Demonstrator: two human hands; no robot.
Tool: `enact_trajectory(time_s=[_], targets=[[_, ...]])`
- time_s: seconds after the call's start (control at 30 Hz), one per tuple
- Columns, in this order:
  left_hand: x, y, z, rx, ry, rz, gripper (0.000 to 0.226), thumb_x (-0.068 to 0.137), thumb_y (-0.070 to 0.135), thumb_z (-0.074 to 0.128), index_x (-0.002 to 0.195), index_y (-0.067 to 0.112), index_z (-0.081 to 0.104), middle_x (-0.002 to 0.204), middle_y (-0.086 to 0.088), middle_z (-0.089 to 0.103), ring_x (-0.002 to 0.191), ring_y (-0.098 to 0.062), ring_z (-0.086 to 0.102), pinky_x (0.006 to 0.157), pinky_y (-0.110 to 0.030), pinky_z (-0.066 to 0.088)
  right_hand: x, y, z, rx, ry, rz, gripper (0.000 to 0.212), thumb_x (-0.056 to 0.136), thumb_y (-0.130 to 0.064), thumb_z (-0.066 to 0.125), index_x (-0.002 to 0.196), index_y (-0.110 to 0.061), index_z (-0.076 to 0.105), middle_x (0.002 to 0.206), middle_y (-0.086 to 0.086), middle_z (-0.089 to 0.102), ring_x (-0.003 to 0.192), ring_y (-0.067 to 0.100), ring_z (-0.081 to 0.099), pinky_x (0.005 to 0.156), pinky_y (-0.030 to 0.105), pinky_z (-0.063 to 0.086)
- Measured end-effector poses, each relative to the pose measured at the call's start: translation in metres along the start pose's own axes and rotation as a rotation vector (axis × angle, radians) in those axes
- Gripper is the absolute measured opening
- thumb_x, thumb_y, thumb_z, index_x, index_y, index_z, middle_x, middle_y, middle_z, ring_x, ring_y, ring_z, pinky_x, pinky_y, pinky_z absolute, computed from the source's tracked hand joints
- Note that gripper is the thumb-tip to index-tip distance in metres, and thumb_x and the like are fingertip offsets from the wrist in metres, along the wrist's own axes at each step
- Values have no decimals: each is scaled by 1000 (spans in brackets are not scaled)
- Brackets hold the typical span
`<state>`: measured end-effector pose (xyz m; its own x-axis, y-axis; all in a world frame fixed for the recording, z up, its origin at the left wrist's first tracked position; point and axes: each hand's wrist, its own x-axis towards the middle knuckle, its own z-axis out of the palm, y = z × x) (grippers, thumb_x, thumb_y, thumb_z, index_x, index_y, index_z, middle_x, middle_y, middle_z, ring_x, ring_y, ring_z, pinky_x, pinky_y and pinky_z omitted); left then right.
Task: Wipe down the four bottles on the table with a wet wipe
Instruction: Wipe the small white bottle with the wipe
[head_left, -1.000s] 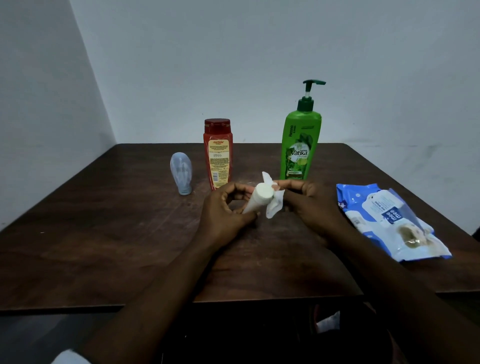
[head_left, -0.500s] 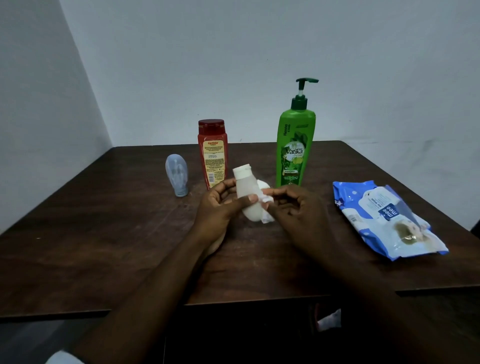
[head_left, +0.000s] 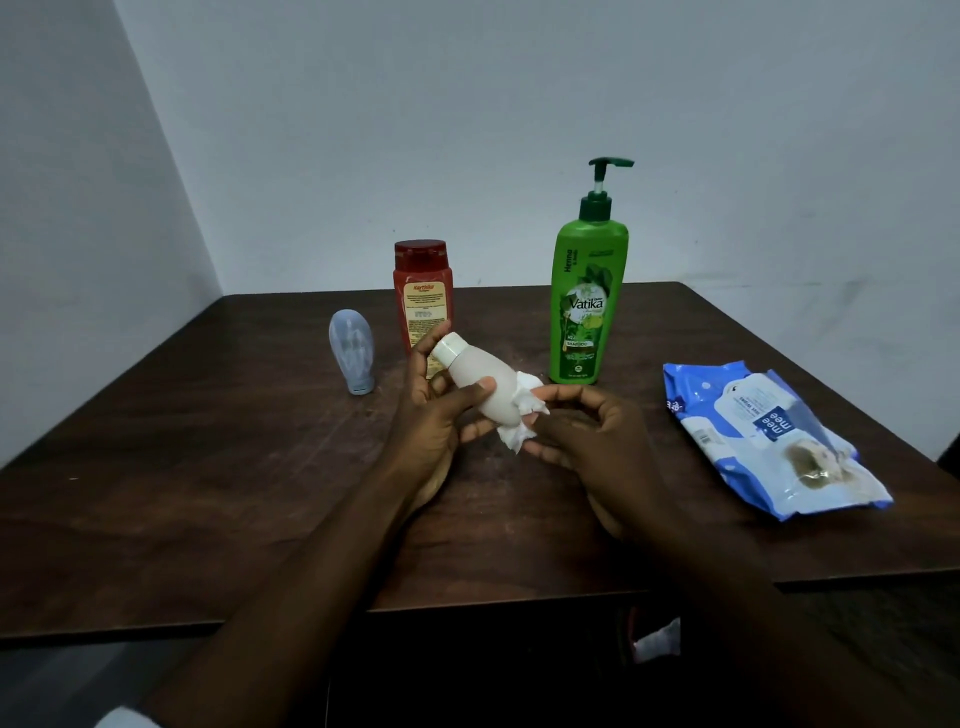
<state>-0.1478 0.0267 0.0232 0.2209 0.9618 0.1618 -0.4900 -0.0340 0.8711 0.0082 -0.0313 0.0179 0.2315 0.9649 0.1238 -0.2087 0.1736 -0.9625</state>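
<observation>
My left hand (head_left: 434, 415) grips a small white bottle (head_left: 475, 382), tilted with its cap pointing up and left, above the middle of the dark wooden table (head_left: 208, 467). A crumpled white wet wipe (head_left: 522, 415) is pinched in my right hand (head_left: 587, 441) against the bottle's lower end. Behind stand a red bottle (head_left: 423, 291) and a tall green pump bottle (head_left: 587, 301). A small pale blue bottle (head_left: 352, 351) stands cap-down to the left.
A blue and white wet-wipe pack (head_left: 769, 436) lies flat on the table's right side. Pale walls close off the back and left. The table's front edge runs below my forearms.
The white bottle has swung from cap-right to cap up and left in my left hand. The wipe has moved from the cap end to its lower end.
</observation>
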Motion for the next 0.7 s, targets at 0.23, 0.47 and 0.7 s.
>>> enact_trajectory(time_s=[0.23,0.47,0.7], targets=[[1,3,-2,150,14,-59,41,98,16,59,135,34,59,128,0,66,114,-23,68,85,-46,61,26,-14,-12,-101,153,-91,25,86,1,74,110,-7,75,99,9,78,89,17,76,70,22,60],[-2,-1,1,287,-6,-67,31,90,5,69,117,20,68,101,7,77,96,-12,72,80,-36,63,45,-30,-27,-639,245,-425,20,86,-17,78,104,-25,79,94,-8,75,80,-6,68,71,6,51],[-4,-3,-2,290,32,18,32,82,1,75,112,10,68,107,-11,77,104,-29,72,89,-38,60,29,-6,-1,-871,108,-861,29,83,5,67,107,-9,78,105,5,69,98,8,61,92,7,43]])
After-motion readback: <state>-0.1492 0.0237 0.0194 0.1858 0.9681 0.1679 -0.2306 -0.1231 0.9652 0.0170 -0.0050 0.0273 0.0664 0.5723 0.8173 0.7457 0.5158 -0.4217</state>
